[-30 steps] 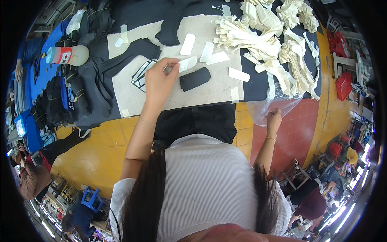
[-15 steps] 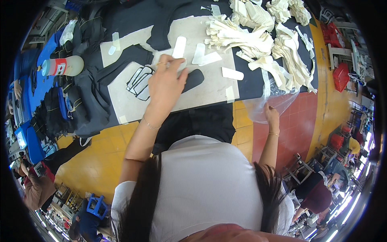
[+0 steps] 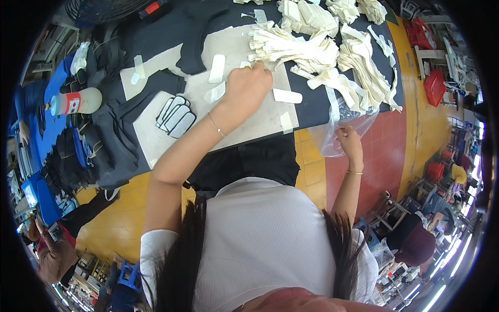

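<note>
My left hand [image 3: 248, 89] is over the beige board [image 3: 208, 140], back of the hand up, fingers curled and mostly hidden; what they hold cannot be made out. Around it lie pale strips: a white rounded strip [image 3: 217, 68], a translucent strip [image 3: 214, 92] by the wrist, and another white strip [image 3: 287, 96] to the right. Left of my forearm sits a small fanned stack of grey-white pieces with black edges [image 3: 175, 116]. At the table's front edge, my right hand [image 3: 351, 145] pinches a clear plastic bag [image 3: 328, 138].
Bunches of cream fabric strips [image 3: 296, 49] cover the right of the dark table. Black fabric pieces [image 3: 117, 117] are piled on the left, beside a bottle with a red-and-white label [image 3: 78, 101]. A fan [image 3: 104, 9] stands at the far left. Other people work on both sides.
My left hand has moved right and slightly away, across the board. A black rounded piece that lay beside it no longer shows. The right hand stays at the bag; the view has shifted slightly.
</note>
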The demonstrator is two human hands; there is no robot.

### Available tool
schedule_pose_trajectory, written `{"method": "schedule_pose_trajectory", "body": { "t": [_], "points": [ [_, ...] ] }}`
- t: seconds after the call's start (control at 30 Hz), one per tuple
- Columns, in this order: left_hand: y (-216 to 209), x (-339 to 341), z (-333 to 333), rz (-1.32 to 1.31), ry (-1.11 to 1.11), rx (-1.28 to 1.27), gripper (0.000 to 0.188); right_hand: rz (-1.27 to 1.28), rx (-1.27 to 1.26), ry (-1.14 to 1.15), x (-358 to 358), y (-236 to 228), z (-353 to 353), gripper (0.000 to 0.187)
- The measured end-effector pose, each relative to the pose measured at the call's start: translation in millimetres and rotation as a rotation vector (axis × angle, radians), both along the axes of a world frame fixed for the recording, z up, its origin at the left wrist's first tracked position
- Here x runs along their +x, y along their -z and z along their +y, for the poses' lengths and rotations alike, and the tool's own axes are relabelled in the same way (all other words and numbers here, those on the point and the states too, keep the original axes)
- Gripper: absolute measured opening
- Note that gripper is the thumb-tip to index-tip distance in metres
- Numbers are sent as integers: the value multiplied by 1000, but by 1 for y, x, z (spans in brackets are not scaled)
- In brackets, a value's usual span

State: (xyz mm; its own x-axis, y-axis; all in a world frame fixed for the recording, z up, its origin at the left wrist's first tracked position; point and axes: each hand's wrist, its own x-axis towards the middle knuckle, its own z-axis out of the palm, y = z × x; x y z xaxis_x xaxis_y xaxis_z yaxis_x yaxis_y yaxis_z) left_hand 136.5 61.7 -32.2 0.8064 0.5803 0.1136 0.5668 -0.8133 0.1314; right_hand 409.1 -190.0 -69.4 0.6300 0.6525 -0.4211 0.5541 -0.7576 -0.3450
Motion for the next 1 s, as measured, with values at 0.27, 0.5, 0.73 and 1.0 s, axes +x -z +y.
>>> {"method": "schedule_pose_trajectory", "body": {
  "t": [0.27,0.5,0.73,1.0],
  "points": [
    [4,0,2,-81,4,61,6,-70,189,-183,-39,-102,34,33],
    [-29,-24,16,-998,-458,-1506,29,179,901,-226,-120,-104,122,20],
    [-48,-54,-16,-1241,-558,-1595,26,792,835,-40,-179,-82,174,37],
    [-50,-79,-31,-1153,-719,-1440,20,483,829,-327,-185,-97,162,25]
  ]
}}
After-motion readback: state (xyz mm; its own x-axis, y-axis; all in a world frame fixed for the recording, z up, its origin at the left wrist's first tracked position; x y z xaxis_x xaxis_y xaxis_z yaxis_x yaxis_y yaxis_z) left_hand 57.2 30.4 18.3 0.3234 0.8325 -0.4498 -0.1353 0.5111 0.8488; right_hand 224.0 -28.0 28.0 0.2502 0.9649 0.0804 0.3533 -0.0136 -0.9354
